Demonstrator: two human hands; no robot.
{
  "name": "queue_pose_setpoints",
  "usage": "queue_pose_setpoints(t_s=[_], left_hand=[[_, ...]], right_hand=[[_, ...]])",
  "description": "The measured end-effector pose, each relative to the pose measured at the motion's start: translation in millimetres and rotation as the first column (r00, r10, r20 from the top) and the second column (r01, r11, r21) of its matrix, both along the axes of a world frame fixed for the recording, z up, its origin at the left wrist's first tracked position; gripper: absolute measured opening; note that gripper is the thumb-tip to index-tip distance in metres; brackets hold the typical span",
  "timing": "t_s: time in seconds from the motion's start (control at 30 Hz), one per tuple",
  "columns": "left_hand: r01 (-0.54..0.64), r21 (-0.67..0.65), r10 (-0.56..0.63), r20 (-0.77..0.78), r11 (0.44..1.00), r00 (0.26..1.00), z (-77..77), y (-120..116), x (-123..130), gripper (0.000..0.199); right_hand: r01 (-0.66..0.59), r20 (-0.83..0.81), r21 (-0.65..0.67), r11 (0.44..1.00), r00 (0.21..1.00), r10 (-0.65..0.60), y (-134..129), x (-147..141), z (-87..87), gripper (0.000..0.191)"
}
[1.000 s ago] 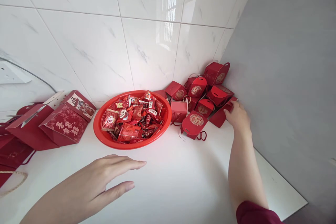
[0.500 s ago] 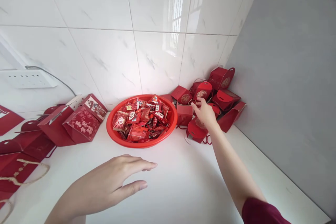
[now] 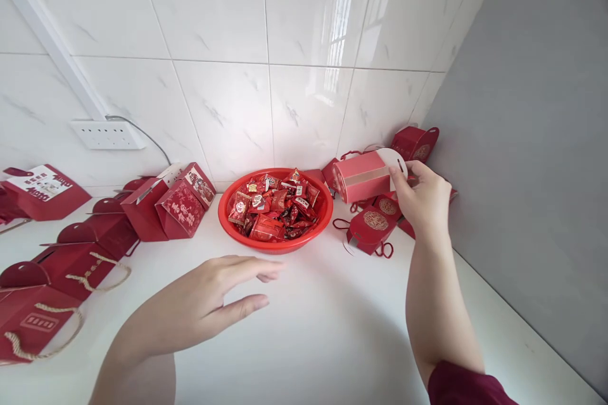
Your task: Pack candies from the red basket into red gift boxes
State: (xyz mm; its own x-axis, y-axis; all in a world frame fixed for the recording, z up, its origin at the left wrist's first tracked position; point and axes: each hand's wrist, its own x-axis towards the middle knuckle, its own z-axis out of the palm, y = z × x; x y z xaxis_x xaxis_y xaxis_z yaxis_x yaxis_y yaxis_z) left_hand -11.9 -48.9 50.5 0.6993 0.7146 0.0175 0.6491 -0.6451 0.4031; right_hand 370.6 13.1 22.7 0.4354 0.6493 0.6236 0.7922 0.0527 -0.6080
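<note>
Red oblong cardboard box (image 3: 361, 176) extends leftward from my right hand (image 3: 426, 193), its long axis pointing roughly at the round red plastic basket (image 3: 280, 245). My grip seems pinched on its pale rounded flap (image 3: 394, 158). My left hand (image 3: 204, 297), farther off, spreads loosely, empty.

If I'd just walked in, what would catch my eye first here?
Likely the bright red basket of wrapped sweets against the tiled wall. To its right, the right hand holds a red box by its pale end; the left hand hovers open in front of the basket.
</note>
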Motion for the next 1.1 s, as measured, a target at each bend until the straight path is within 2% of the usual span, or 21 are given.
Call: queue_pose_setpoints(t_s=[0.07, 0.13, 0.23, 0.33, 0.37, 0.4, 0.5, 0.53, 0.67, 0.77, 0.83, 0.93, 1.0, 1.1], left_hand=[[-0.040, -0.001, 0.040, 0.078, 0.999, 0.996, 1.5, -1.7, 2.9, 0.043], [-0.077, 0.015, 0.073, 0.186, 0.997, 0.980, 1.8, -3.5, 8.2, 0.040], [-0.063, 0.027, 0.052, 0.306, 0.998, 0.951, -3.8, -5.4, 21.8, 0.031], [-0.029, -0.033, 0.036, 0.264, 0.999, 0.964, -20.3, -5.6, 37.4, 0.030], [-0.025, -0.051, 0.036, 0.223, 0.998, 0.974, -28.0, -5.2, 41.4, 0.030], [-0.020, -0.054, 0.029, 0.178, 0.998, 0.984, -36.3, -4.7, 44.2, 0.029], [0.002, -0.014, -0.002, 0.049, 1.000, 0.999, -60.3, -3.1, 45.7, 0.030], [0.003, -0.004, -0.003, 0.023, 1.000, 1.000, -66.5, -3.0, 44.6, 0.031], [-0.019, -0.030, 0.020, 0.035, 0.999, 0.999, -77.8, -6.3, 39.2, 0.026], [-0.079, -0.119, 0.086, 0.058, 0.990, 0.995, -79.1, -10.9, 35.4, 0.019], [-0.126, -0.176, 0.144, 0.089, 0.976, 0.986, -81.2, -13.6, 31.7, 0.021], [-0.180, -0.166, 0.204, 0.144, 0.970, 0.968, -87.6, -16.4, 24.5, 0.026], [-0.236, -0.113, 0.251, 0.151, 0.965, 0.956, -92.3, -17.8, 20.1, 0.027], [-0.356, -0.034, 0.357, 0.085, 0.934, 0.930, -96.6, -19.7, 16.4, 0.038]], right_hand=[[-0.175, -0.054, -0.010, 0.984, 0.983, 0.174, -25.1, -11.5, 5.1, 0.030], [-0.394, -0.070, -0.095, 0.914, 0.919, 0.389, -40.7, -26.6, 3.6, 0.027], [-0.654, -0.023, -0.298, 0.696, 0.733, 0.679, -46.5, -55.7, -10.3, 0.023], [-0.775, -0.020, -0.427, 0.467, 0.524, 0.852, -42.2, -86.8, -31.0, 0.017], [-0.795, -0.029, -0.437, 0.422, 0.481, 0.876, -41.0, -95.7, -37.3, 0.015], [-0.803, -0.030, -0.439, 0.403, 0.461, 0.887, -40.4, -103.3, -42.6, 0.014], [-0.791, 0.014, -0.421, 0.444, 0.484, 0.875, -42.5, -117.9, -52.3, 0.010], [-0.793, 0.031, -0.423, 0.438, 0.471, 0.882, -44.0, -120.3, -54.0, 0.010], [-0.810, 0.064, -0.497, 0.310, 0.323, 0.944, -48.9, -123.5, -59.8, 0.015], [-0.780, 0.073, -0.565, 0.270, 0.279, 0.958, -50.6, -122.1, -64.7, 0.020], [-0.780, 0.047, -0.587, 0.218, 0.237, 0.970, -51.4, -120.9, -67.1, 0.022], [-0.803, 0.000, -0.579, 0.140, 0.172, 0.985, -52.6, -120.2, -69.8, 0.024], [-0.812, -0.017, -0.568, 0.137, 0.178, 0.984, -53.2, -119.9, -71.3, 0.026], [-0.820, -0.058, -0.539, 0.194, 0.265, 0.962, -54.7, -116.9, -72.8, 0.030]])
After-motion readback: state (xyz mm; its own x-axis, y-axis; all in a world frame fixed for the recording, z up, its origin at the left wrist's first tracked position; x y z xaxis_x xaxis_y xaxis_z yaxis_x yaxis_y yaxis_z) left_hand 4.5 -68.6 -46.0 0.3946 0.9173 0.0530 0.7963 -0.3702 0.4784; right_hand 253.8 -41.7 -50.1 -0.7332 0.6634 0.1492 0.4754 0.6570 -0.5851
